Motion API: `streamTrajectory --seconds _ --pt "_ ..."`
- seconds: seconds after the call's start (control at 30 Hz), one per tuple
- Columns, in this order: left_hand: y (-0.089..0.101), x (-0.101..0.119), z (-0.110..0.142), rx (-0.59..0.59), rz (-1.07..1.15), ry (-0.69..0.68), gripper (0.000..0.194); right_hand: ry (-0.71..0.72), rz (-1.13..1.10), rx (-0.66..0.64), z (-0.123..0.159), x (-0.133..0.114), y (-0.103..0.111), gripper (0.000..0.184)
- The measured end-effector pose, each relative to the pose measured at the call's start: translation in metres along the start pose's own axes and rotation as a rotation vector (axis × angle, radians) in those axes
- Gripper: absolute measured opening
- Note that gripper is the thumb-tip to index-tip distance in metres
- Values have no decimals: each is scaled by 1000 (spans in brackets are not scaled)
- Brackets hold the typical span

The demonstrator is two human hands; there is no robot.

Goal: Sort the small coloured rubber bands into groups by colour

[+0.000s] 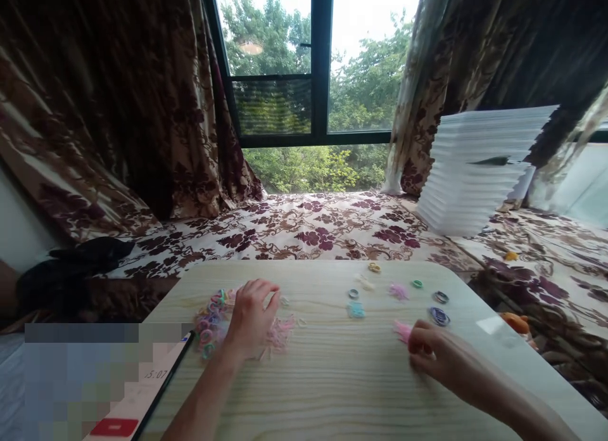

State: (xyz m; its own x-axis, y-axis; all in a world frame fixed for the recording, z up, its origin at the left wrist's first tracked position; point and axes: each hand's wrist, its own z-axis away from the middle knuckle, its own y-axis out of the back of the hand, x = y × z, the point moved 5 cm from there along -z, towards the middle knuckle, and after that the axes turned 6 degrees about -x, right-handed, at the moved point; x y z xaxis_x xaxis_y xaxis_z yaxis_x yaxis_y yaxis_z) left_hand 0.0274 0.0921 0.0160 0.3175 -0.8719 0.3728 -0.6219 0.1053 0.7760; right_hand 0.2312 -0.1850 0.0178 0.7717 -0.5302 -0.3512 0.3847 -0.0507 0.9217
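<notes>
My left hand (254, 313) reaches over a mixed pile of small coloured hair ties (209, 330), its fingers bent down and their tips hidden. Beside that hand lies a loose heap of pale pink hair ties (281, 332). My right hand (430, 349) is closed, thumb and fingers curled together, right beside a bright pink bunch of hair ties (403, 331). Whatever its fingertips hold is hidden. Small groups sorted by colour lie beyond it: light blue (356, 310), grey-blue (353, 294), pink (398, 292), green (417, 284), dark (441, 297) and purple-blue (439, 316).
Everything lies on a pale wood-grain table (323, 390). Yellow (374, 267) and cream hair ties (365, 281) sit near its far edge. A tablet or phone (156, 384) stands at the left edge. A white stack (479, 175) is on the flowered cloth (313, 229) behind.
</notes>
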Motion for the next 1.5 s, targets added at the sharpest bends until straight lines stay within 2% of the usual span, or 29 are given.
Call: streamTrajectory --seconds 0.13,0.27,0.37,0.43,0.6,0.77,1.07,1.33,1.5 --pt "9 -9 -2 -40 -51 72 13 65 -40 97 -18 -14 5 19" --pt "13 -7 -3 -137 -28 94 13 231 -115 129 -47 -64 6 23" --pt "9 0 -2 -216 0 84 13 323 -138 117 -64 -103 -6 24" --pt "3 6 1 -250 8 63 15 334 -141 128 -72 -116 -17 26" --pt "-19 29 8 -329 12 -47 15 335 -175 120 -79 -113 -41 29" --pt "-27 45 13 -383 -57 -136 19 322 -195 130 -77 -106 -50 29" --pt "-31 46 14 -340 -93 -59 15 331 -278 201 -74 -107 -51 27" --pt "-30 50 18 -308 -152 -111 12 363 -311 211 -73 -112 -53 27" --pt "-27 51 17 -254 -48 -97 11 402 -382 214 -71 -117 -53 28"
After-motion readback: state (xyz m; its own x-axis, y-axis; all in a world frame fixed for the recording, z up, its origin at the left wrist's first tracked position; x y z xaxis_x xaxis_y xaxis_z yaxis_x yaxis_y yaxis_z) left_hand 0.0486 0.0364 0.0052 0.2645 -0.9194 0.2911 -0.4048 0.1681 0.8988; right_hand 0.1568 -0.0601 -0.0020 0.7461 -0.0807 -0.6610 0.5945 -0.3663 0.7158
